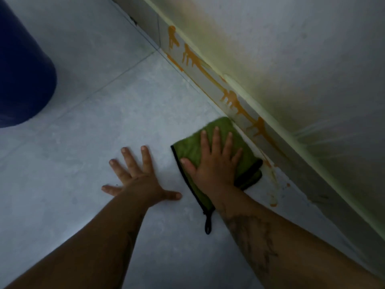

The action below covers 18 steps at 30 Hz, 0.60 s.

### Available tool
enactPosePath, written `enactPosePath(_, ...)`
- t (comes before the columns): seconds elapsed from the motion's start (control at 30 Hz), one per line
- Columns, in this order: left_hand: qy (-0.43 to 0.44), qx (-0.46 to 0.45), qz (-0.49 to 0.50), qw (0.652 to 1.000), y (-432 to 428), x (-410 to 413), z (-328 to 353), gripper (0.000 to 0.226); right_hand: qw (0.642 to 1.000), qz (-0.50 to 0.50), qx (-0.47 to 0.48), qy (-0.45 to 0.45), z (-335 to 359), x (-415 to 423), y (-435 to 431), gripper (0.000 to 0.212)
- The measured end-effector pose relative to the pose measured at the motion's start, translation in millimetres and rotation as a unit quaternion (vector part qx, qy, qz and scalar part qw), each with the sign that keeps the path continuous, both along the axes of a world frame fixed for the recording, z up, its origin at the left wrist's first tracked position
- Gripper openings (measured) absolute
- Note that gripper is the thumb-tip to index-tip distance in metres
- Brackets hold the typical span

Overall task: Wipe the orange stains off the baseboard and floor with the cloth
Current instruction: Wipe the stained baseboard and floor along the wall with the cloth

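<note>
The right hand (214, 163) lies flat on a green cloth (188, 150), fingers straight and spread, palm pressing down on it; nothing is curled round the fabric. The cloth is folded, edged in black, and lies on the pale tiled floor (104, 126). Its far right corner touches the foot of the baseboard (206, 83). A small black loop (208, 225) trails from its near corner, just beside the right forearm.

The left hand (141, 180) is pressed flat on the bare floor just left of the cloth, fingers and thumb splayed wide, holding nothing.

Orange stains (231, 99) run along the baseboard in a slanting line from far left to near right, with drips hanging down in several clusters. The nearest cluster is just beyond the cloth's far corner. Fainter orange smears and spots (270, 170) mark the floor to the right of the cloth, close to the baseboard.

Above the baseboard the wall (291, 59) is pale with a yellowish tinge. A dark blue round container (23, 80) stands on the floor at the far left, well apart from both hands.
</note>
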State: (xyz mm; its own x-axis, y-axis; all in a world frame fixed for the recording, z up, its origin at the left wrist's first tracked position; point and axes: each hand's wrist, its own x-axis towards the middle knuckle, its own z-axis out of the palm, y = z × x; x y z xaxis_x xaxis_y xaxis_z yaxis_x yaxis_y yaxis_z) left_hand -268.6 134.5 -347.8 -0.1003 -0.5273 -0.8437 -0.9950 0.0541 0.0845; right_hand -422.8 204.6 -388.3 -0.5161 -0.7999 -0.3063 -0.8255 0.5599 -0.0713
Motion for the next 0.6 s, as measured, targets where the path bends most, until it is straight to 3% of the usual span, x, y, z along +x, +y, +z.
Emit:
enactPosePath(0.13,-0.013,-0.012,0.002,1.000,0.4,-0.8,0.9,0.161,0.990,0.139,-0.034,-0.013,1.8,14.4,0.3,0.086)
enactPosePath(0.23,-0.021,-0.046,0.010,0.999,7.6,-5.6,4.2,0.153,0.984,0.167,-0.066,-0.014,-1.7,12.9,55.4,0.075)
enactPosePath(0.37,0.016,-0.020,-0.006,1.000,3.9,3.7,-1.3,0.160,1.000,-0.012,-0.013,0.012,0.2,0.0,140.8,0.078)
enactPosePath(0.5,0.029,0.002,-0.014,0.999,-0.8,6.8,-4.0,0.161,0.962,-0.270,0.026,0.035,1.6,-7.2,112.9,0.088)
enactPosePath(0.57,0.023,-0.012,-0.018,0.999,2.0,3.8,-2.6,0.162,0.950,-0.313,0.011,0.013,1.9,-3.9,69.6,0.088)
enactPosePath(0.6,0.015,-0.031,-0.023,0.999,4.5,3.3,-2.6,0.163,0.960,-0.279,0.004,0.005,0.6,1.3,54.4,0.087)
